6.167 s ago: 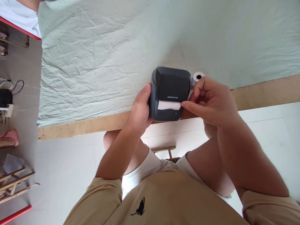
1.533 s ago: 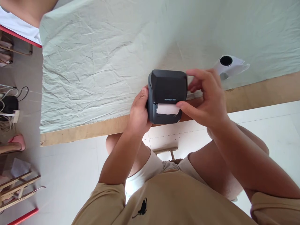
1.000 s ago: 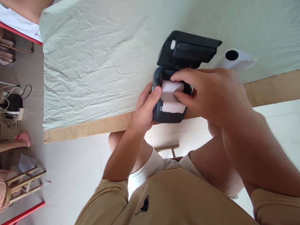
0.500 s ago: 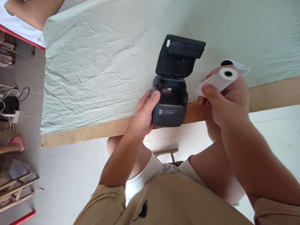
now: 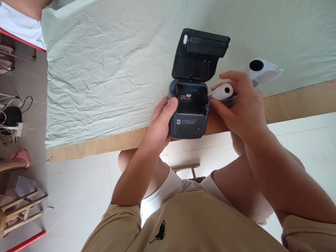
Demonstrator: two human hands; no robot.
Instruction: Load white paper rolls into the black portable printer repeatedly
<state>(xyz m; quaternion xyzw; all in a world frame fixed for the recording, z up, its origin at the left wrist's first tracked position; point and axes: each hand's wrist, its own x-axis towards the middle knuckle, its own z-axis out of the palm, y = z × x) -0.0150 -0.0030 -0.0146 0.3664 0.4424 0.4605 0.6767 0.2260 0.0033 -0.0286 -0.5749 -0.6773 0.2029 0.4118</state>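
Observation:
My left hand (image 5: 161,120) grips a dark portable printer (image 5: 188,126) by its left side, thumb on the rim of the paper bay. The printer's lid (image 5: 201,56) is swung up, and a small printed label shows in the bay, which holds no roll. Close to the printer's right side lies a white paper roll (image 5: 222,91). My right hand (image 5: 243,101) is around this roll with thumb and fingers spread apart; some fingers are hidden behind it. Farther right on the cloth is another white roll (image 5: 265,71), with a wide dark core and a loose end.
A pale green cloth (image 5: 110,70) covers the wooden table (image 5: 97,147). At the upper left, another person's arm (image 5: 28,7) rests by the table corner. Cables (image 5: 7,129) and a wooden rack (image 5: 25,210) are on the floor at left.
My right hand has moved left and lowered the small paper roll beside the printer, and its fingers have spread. The second roll is now uncovered. My left hand still holds the printer.

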